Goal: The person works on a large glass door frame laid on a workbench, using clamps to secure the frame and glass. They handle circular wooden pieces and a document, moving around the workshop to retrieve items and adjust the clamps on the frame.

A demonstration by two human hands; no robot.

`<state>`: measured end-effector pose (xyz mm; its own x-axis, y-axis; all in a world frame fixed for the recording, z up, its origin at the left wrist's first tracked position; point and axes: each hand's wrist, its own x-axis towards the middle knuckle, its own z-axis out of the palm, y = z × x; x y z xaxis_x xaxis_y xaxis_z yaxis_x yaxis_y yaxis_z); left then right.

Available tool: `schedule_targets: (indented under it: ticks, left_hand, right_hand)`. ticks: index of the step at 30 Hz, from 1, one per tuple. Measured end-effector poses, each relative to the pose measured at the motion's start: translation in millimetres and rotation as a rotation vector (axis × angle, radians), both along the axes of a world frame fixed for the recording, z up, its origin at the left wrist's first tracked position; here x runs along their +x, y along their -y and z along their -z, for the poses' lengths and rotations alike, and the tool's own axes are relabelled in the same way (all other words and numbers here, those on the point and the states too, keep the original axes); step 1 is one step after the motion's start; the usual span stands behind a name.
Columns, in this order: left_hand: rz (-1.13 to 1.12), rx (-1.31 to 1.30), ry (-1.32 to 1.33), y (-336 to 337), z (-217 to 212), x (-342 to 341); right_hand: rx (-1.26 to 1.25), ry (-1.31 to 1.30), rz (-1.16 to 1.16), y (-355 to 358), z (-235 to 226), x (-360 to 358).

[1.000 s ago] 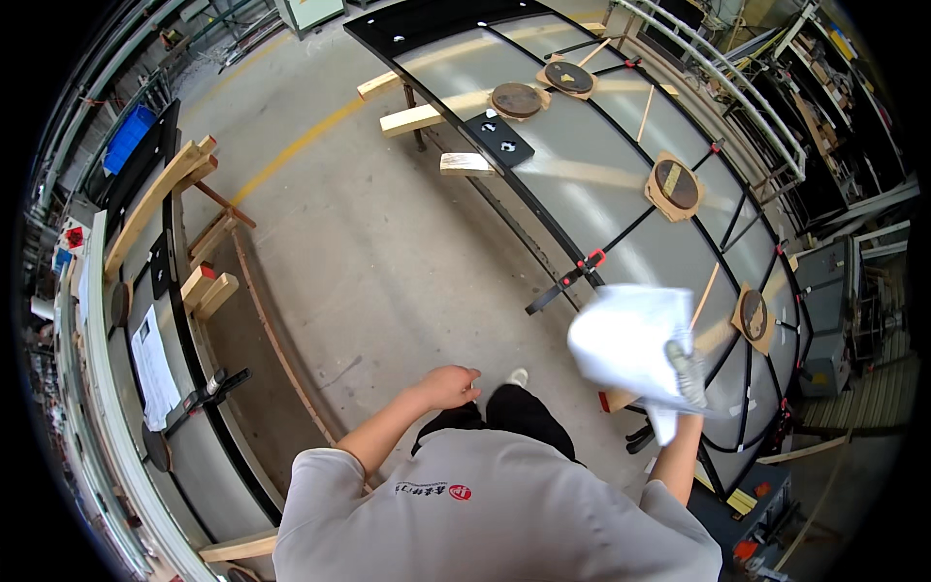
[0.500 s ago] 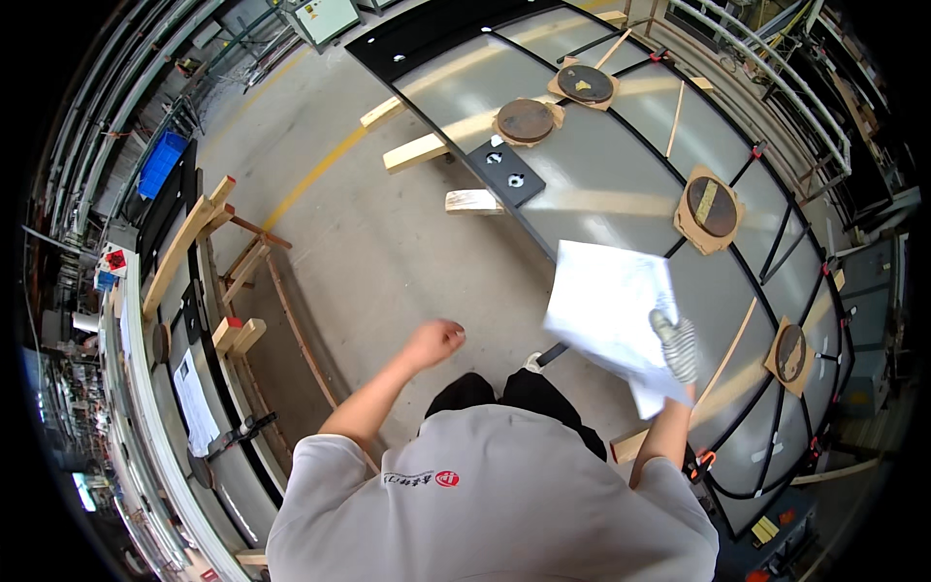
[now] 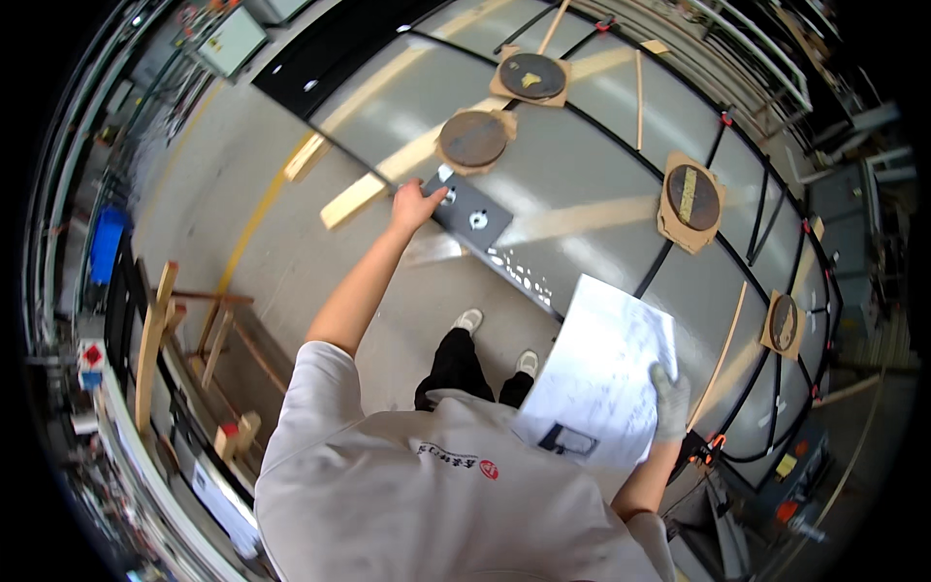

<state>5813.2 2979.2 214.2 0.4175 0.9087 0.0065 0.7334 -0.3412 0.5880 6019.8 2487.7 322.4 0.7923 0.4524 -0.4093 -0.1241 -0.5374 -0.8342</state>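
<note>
A large grey panel (image 3: pixel 592 145) with black strips lies to my right and ahead. My bare left hand (image 3: pixel 415 206) reaches to its near edge, fingers apart, beside the left end of a dark rectangular plate (image 3: pixel 493 225) with round cutouts. Whether the fingertips press on the plate or only hover is hard to tell. In my gloved right hand (image 3: pixel 671 405) are white paper sheets (image 3: pixel 606 359) with faint printing and a dark drawing near the lower corner. The papers hang over the panel's near edge, in front of my body.
Round dark discs (image 3: pixel 475 139) on cardboard pieces rest on the panel. Wooden beams (image 3: pixel 357 199) jut out below its edge. To my left stands a wooden frame (image 3: pixel 155 339) near a blue crate (image 3: pixel 107 244). An orange-handled tool (image 3: pixel 713 448) lies by the right forearm.
My left hand has moved forward from in front of my body to the panel's edge by the dark plate. The papers have come lower and closer to me, and the view has shifted.
</note>
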Motion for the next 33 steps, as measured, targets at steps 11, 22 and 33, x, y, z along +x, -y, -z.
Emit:
schedule_targets:
  ticks: [11, 22, 33]
  left_hand:
    - [-0.058, -0.513, 0.095, -136, 41, 100]
    - [-0.102, -0.955, 0.578, -124, 38, 107]
    - [-0.333, -0.923, 0.868, -96, 2, 120]
  right_hand:
    - [0.470, -0.029, 0.722, -20, -11, -79]
    - [0.658, -0.340, 0.776, -97, 26, -83]
    - [0.203, -0.036, 0.516, -121, 148, 7]
